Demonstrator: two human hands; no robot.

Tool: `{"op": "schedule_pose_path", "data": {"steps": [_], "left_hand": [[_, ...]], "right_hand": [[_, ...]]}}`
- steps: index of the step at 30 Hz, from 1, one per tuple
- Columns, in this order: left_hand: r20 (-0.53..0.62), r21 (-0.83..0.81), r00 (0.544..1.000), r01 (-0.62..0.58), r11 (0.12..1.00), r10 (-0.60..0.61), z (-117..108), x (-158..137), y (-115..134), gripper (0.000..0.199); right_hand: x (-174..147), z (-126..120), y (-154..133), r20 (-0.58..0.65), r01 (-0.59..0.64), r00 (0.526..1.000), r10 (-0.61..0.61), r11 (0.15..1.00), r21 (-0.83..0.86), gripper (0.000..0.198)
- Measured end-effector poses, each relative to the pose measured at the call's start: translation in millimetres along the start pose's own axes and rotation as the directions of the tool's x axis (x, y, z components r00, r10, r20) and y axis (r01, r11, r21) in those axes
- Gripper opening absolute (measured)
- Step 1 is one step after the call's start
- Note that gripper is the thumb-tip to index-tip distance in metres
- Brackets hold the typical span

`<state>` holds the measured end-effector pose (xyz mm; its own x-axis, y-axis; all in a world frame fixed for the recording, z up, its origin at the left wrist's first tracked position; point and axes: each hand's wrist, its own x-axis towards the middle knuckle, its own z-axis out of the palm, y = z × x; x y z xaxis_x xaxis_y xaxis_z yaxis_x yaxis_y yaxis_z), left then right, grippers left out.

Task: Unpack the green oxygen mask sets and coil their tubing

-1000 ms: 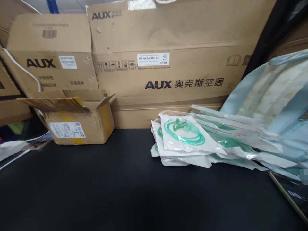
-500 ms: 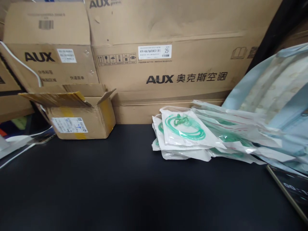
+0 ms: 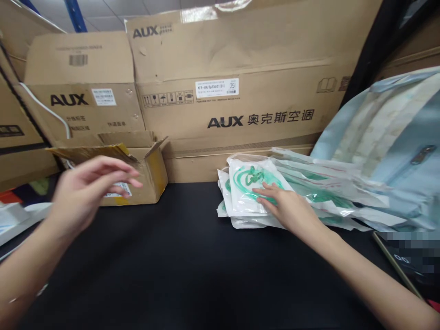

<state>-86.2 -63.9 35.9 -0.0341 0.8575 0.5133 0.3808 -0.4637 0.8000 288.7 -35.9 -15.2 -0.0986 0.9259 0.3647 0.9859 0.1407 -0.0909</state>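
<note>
On the right of the black table (image 3: 192,270) lies a pile of clear-and-white packets. Green tubing coiled in a loop shows through the top packet (image 3: 245,206). My right hand (image 3: 290,206) reaches over this packet, fingers stretched out and apart, the fingertips at its surface; firm contact I cannot tell. Slightly blurred, my left hand (image 3: 89,190) hovers in front of the small open cardboard box (image 3: 151,181) and hides part of its label. Its fingers are extended, and nothing is in them.
Large AUX cartons (image 3: 275,91) form a wall behind the table. More packets (image 3: 330,183) lean against a light blue bag (image 3: 405,137) at right. A phone (image 3: 398,266) lies near the right edge. White cables and a white device (image 3: 17,220) are at left.
Both hands have come into view, the left toward the cardboard box, the right over the top packet. The camera has tilted up slightly. The packets and box look unmoved.
</note>
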Motion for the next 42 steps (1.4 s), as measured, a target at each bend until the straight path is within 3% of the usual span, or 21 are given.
{"op": "schedule_pose_path", "data": {"steps": [2,4,6,8,11,13,16,18,21,24,26,27,28,30,33,35,38,42], "left_hand": [[0.197,-0.021,0.978,0.078,0.997,-0.073,35,14,-2,0.021],[0.391,-0.028,0.908,0.177,0.984,-0.152,64,21,-9,0.027],[0.459,-0.095,0.871,0.245,0.965,-0.176,87,20,-16,0.034],[0.484,-0.264,0.859,0.324,0.908,-0.166,106,16,-21,0.044],[0.573,-0.549,0.815,0.461,0.697,-0.087,123,7,-26,0.055],[0.616,-0.616,0.785,0.528,0.585,-0.059,122,3,-29,0.052],[0.581,-0.598,0.800,0.545,0.588,-0.150,103,7,-37,0.036],[0.544,-0.537,0.810,0.536,0.651,-0.219,84,15,-44,0.035],[0.586,-0.389,0.763,0.559,0.733,-0.271,55,27,-58,0.040],[0.653,-0.290,0.696,0.593,0.751,-0.298,34,33,-71,0.047],[0.674,-0.255,0.669,0.610,0.751,-0.314,27,33,-77,0.047],[0.690,-0.229,0.650,0.612,0.757,-0.317,25,32,-79,0.045],[0.709,-0.200,0.630,0.609,0.767,-0.316,24,31,-80,0.043],[0.749,-0.142,0.588,0.594,0.792,-0.307,24,30,-82,0.039],[0.803,-0.083,0.525,0.569,0.818,-0.284,26,29,-81,0.037],[0.829,-0.067,0.494,0.551,0.832,-0.261,29,28,-78,0.037],[0.834,-0.069,0.497,0.527,0.847,-0.241,33,26,-70,0.036],[0.825,-0.073,0.519,0.492,0.868,-0.225,36,22,-55,0.028]], "right_hand": [[2,-1,-2,-0.077,-0.048,0.996,0.046,0.999,-0.026,0.031],[4,-5,-6,-0.173,-0.061,0.984,0.052,0.997,-0.048,0.027],[5,-10,-17,-0.311,-0.019,0.950,0.004,0.999,-0.047,0.022],[4,-14,-36,-0.464,0.085,0.880,-0.098,0.995,-0.048,0.022],[-5,-14,-76,-0.565,0.315,0.768,-0.302,0.946,-0.078,0.022],[-12,-9,-101,-0.539,0.475,0.731,-0.418,0.879,-0.036,0.022],[-13,2,-112,-0.502,0.648,0.707,-0.498,0.740,0.178,0.023],[-3,8,-101,-0.555,0.678,0.697,-0.454,0.669,0.305,0.025],[21,15,-73,-0.659,0.595,0.719,-0.220,0.685,0.420,0.024],[39,18,-54,-0.551,0.417,0.835,0.005,0.647,0.638,0.026],[42,18,-52,-0.308,0.280,0.951,-0.038,0.529,0.801,0.025],[41,18,-54,-0.160,0.198,0.980,-0.121,0.475,0.857,0.026],[38,17,-57,-0.016,0.111,0.976,-0.217,0.437,0.893,0.027],[31,15,-63,0.199,-0.039,0.915,-0.351,0.414,0.909,0.038],[21,9,-70,0.339,-0.139,0.873,-0.350,0.489,0.861,0.061],[18,7,-72,0.354,-0.108,0.878,-0.323,0.586,0.803,0.060],[16,6,-73,0.289,0.046,0.893,-0.346,0.707,0.706,0.035],[11,4,-76,0.138,0.263,0.883,-0.449,0.716,0.647,0.029]]}}
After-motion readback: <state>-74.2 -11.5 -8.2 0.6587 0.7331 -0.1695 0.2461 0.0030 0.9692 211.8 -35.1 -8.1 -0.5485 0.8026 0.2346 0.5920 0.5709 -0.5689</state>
